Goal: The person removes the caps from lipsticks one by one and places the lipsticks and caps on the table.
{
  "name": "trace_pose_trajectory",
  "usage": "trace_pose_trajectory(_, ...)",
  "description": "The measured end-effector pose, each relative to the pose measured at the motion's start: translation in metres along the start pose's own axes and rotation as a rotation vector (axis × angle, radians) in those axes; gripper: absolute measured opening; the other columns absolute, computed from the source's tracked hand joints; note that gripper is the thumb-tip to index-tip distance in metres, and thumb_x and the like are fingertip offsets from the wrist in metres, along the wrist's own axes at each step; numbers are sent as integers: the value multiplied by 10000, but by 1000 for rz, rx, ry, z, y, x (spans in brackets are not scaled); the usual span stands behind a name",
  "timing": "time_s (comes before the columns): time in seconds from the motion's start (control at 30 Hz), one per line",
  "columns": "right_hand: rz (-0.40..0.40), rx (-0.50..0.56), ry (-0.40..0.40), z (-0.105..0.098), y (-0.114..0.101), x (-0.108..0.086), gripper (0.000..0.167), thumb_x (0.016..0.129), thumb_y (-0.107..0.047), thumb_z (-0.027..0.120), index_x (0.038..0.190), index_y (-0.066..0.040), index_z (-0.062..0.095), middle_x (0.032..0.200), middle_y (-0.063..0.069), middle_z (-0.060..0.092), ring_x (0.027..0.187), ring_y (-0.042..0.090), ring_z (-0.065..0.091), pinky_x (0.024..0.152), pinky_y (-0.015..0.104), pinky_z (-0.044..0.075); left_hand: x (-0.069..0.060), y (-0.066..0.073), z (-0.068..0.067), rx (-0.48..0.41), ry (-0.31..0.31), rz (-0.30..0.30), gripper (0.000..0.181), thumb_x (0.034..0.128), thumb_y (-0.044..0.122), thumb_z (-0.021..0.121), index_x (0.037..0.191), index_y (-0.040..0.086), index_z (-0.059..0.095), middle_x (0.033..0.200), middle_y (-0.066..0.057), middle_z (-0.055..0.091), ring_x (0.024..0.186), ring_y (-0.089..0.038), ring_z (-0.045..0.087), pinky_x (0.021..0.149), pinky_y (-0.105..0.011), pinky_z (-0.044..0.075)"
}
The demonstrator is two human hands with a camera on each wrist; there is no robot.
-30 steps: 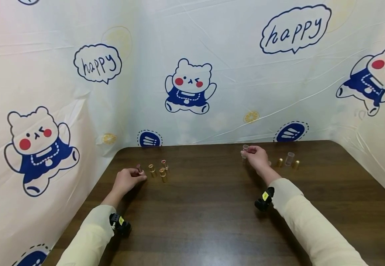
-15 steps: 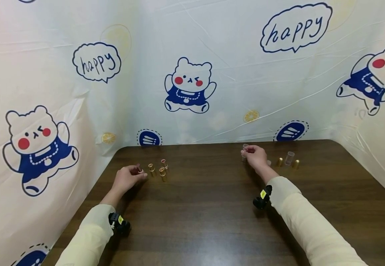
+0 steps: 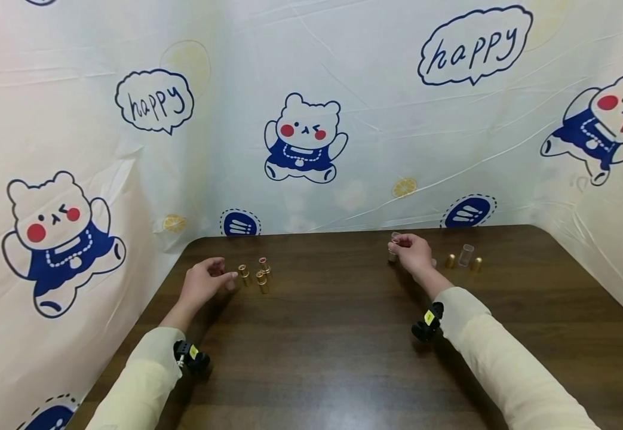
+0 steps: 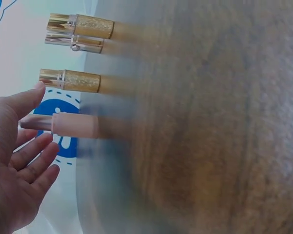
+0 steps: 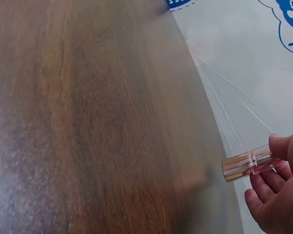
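My left hand (image 3: 203,285) stands with spread, relaxed fingers around an uncapped pink lipstick (image 4: 75,125), which is upright on the table with its dark bullet showing. In the head view the hand mostly hides that lipstick. Beside it stand three gold lipstick tubes, one nearest (image 4: 71,80) the thumb and two behind, a gold one (image 4: 83,25) and a silvery-gold one (image 4: 88,44). At the table's far right, my right hand (image 3: 414,254) pinches a lipstick (image 5: 238,165) with a gold base and a clear upper part between thumb and fingers.
Right of my right hand stand a clear cap (image 3: 466,255) and two small gold caps (image 3: 451,261). A pale item (image 3: 433,263) is partly hidden by that hand. The brown table (image 3: 322,346) ends against a printed curtain (image 3: 370,149).
My left fingers have spread and let go of the pink lipstick, which now stands by itself. My right hand keeps its hold at about the same place.
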State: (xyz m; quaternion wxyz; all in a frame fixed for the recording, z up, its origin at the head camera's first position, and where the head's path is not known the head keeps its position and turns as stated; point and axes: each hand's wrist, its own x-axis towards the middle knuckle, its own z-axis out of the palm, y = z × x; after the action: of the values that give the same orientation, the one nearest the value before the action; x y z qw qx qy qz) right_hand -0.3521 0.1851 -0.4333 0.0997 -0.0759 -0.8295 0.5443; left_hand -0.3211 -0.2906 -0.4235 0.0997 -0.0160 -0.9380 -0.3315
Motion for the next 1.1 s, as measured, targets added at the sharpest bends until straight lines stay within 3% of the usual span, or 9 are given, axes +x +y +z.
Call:
trace_pose_trajectory(0.1, -1, -27, -11, -3, -2, -3, 310, 932, -230, 672, 1141, -6, 629, 1127, 159, 642, 1069, 286, 573, 960, 442, 317, 1, 3, -2, -8, 7, 2, 599, 867, 311, 752, 1302, -48, 552, 1190, -233, 615, 1081, -365, 596, 905, -496, 472)
trace_pose_trajectory(0.33, -30, -27, -59, -8, -9, -9, 307, 943, -223, 661, 1159, -7, 626, 1145, 166, 632, 1062, 296, 579, 938, 450, 352, 5, 8, -3, -26, -8, -6, 649, 867, 362, 742, 1339, -27, 525, 1275, -242, 575, 1142, -376, 564, 929, -507, 453)
trace_pose_trajectory(0.5, -60, -39, -78, -9, -17, -17, 291, 933, -220, 672, 1143, -22, 638, 1144, 162, 649, 1086, 306, 579, 999, 543, 214, 7, 16, -5, -40, -14, 17, 666, 862, 369, 747, 1347, -22, 514, 1327, -236, 544, 1184, -387, 542, 951, -508, 439)
trace_pose_trajectory(0.63, -85, -13, -112, -8, -23, -22, 279, 938, -187, 667, 1139, 2, 627, 1146, 174, 642, 1079, 300, 582, 1001, 485, 322, 8, 24, -4, -48, -14, 36, 672, 860, 384, 744, 1359, 0, 509, 1364, -221, 519, 1202, -393, 523, 962, -520, 426)
trace_pose_trajectory(0.73, -88, 17, -142, -7, -26, -25, 271, 944, -162, 658, 1145, 13, 611, 1150, 176, 625, 1070, 293, 575, 942, 439, 422, 8, 31, -3, -56, -27, 49, 691, 858, 416, 736, 1376, 23, 500, 1380, -218, 500, 977, -408, 641, 980, -531, 404)
trace_pose_trajectory(0.8, -86, 10, -150, -7, -28, -27, 277, 946, -187, 658, 1148, -3, 611, 1152, 161, 623, 1073, 287, 570, 994, 460, 358, 9, 37, -1, -47, -26, 68, 701, 854, 440, 732, 1379, 34, 504, 1387, -211, 494, 886, -403, 660, 997, -529, 388)
trace_pose_trajectory(0.93, -96, 3, -164, -6, -31, -31, 295, 950, -214, 655, 1158, -9, 615, 1171, 155, 618, 1091, 291, 568, 1042, 501, 279, 9, 49, 4, -19, -13, 116, 692, 844, 444, 741, 1371, 52, 523, 1393, -181, 491, 1097, -364, 580, 1001, -523, 386)
trace_pose_trajectory(1.0, -99, 7, -169, -6, -33, -33, 291, 950, -209, 654, 1159, -10, 616, 1179, 151, 615, 1089, 284, 569, 1028, 453, 341, 8, 55, 6, -2, -5, 147, 683, 840, 433, 750, 1361, 48, 535, 1386, -171, 502, 1246, -349, 464, 1007, -524, 380)
trace_pose_trajectory(1.1, -104, 20, -179, -6, -35, -36, 292, 952, -197, 651, 1170, -7, 614, 1186, 149, 610, 1081, 272, 572, 920, 397, 467, 8, 64, 9, 3, -6, 181, 662, 837, 403, 763, 1350, 45, 545, 1376, -158, 519, 1271, -342, 451, 1017, -514, 372)
